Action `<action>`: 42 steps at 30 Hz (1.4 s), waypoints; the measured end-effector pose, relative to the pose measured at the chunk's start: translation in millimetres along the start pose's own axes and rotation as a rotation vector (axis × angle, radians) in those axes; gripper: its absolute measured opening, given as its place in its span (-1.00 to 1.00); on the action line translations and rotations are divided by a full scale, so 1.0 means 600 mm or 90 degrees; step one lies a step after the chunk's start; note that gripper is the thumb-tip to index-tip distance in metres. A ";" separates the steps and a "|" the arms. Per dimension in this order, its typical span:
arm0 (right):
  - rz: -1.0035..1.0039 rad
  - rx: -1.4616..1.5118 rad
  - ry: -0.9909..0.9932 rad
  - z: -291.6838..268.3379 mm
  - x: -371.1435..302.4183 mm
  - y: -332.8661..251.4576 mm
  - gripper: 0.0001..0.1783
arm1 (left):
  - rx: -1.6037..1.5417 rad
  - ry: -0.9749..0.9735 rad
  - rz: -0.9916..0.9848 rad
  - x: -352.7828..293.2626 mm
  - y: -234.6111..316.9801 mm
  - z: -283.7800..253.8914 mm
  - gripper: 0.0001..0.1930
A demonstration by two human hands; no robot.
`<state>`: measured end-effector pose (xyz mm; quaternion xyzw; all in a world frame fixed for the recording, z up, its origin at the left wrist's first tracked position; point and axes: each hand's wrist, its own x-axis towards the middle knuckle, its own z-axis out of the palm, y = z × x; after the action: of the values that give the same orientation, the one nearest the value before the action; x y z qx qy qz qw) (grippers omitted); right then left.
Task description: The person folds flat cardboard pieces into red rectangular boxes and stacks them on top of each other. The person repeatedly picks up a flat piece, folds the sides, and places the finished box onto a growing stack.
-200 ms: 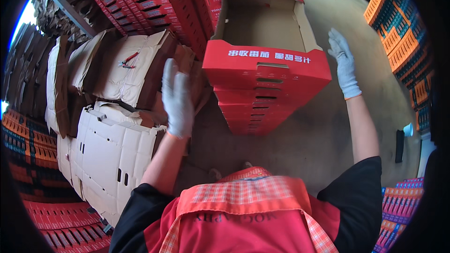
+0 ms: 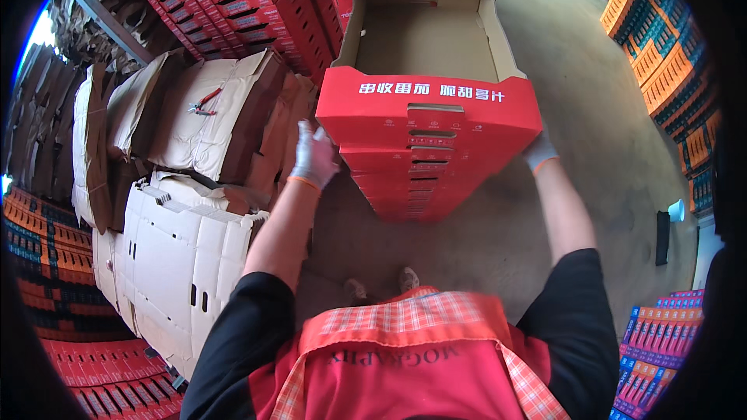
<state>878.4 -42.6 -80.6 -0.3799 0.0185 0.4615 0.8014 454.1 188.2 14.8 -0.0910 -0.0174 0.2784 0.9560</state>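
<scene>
A tall stack of red cardboard trays (image 2: 428, 126) stands in front of me, its top tray open upward with a bare brown inside. My left hand (image 2: 315, 157), in a pale grey glove with an orange cuff, is at the stack's near left side, just below the top tray's corner. Its fingers are apart and hold nothing; whether they touch the cardboard is hard to say. At the near right corner is my right hand (image 2: 539, 152), gloved the same way. Its fingers are hidden behind the side of the stack.
Bundles of flattened brown cardboard (image 2: 187, 257) lie to the left, with red-handled pliers (image 2: 205, 103) on one. More red trays (image 2: 264, 15) are piled behind them. Orange and teal cartons (image 2: 661, 70) line the right, and purple ones (image 2: 654, 334) stand at the lower right.
Both hands have come down and inward from beside the top tray to the stack's near corners. The right fingers have passed out of sight. The view has shifted slightly.
</scene>
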 end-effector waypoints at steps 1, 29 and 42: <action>-0.024 -0.017 0.029 -0.018 0.028 0.028 -0.28 | 0.434 0.065 -0.090 0.008 -0.003 -0.037 -0.49; -0.221 -0.089 0.249 -0.040 -0.005 0.210 -0.30 | 0.840 -0.024 0.056 -0.023 -0.038 0.085 -0.23; -0.184 -0.122 0.351 -0.098 -0.139 0.354 -0.30 | 0.786 -0.050 -0.019 -0.005 0.049 0.098 -0.31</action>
<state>689.5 -79.3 -216.5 -0.5631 0.1370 0.2225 0.7840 430.9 220.6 66.9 0.4900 0.1103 0.2268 0.8345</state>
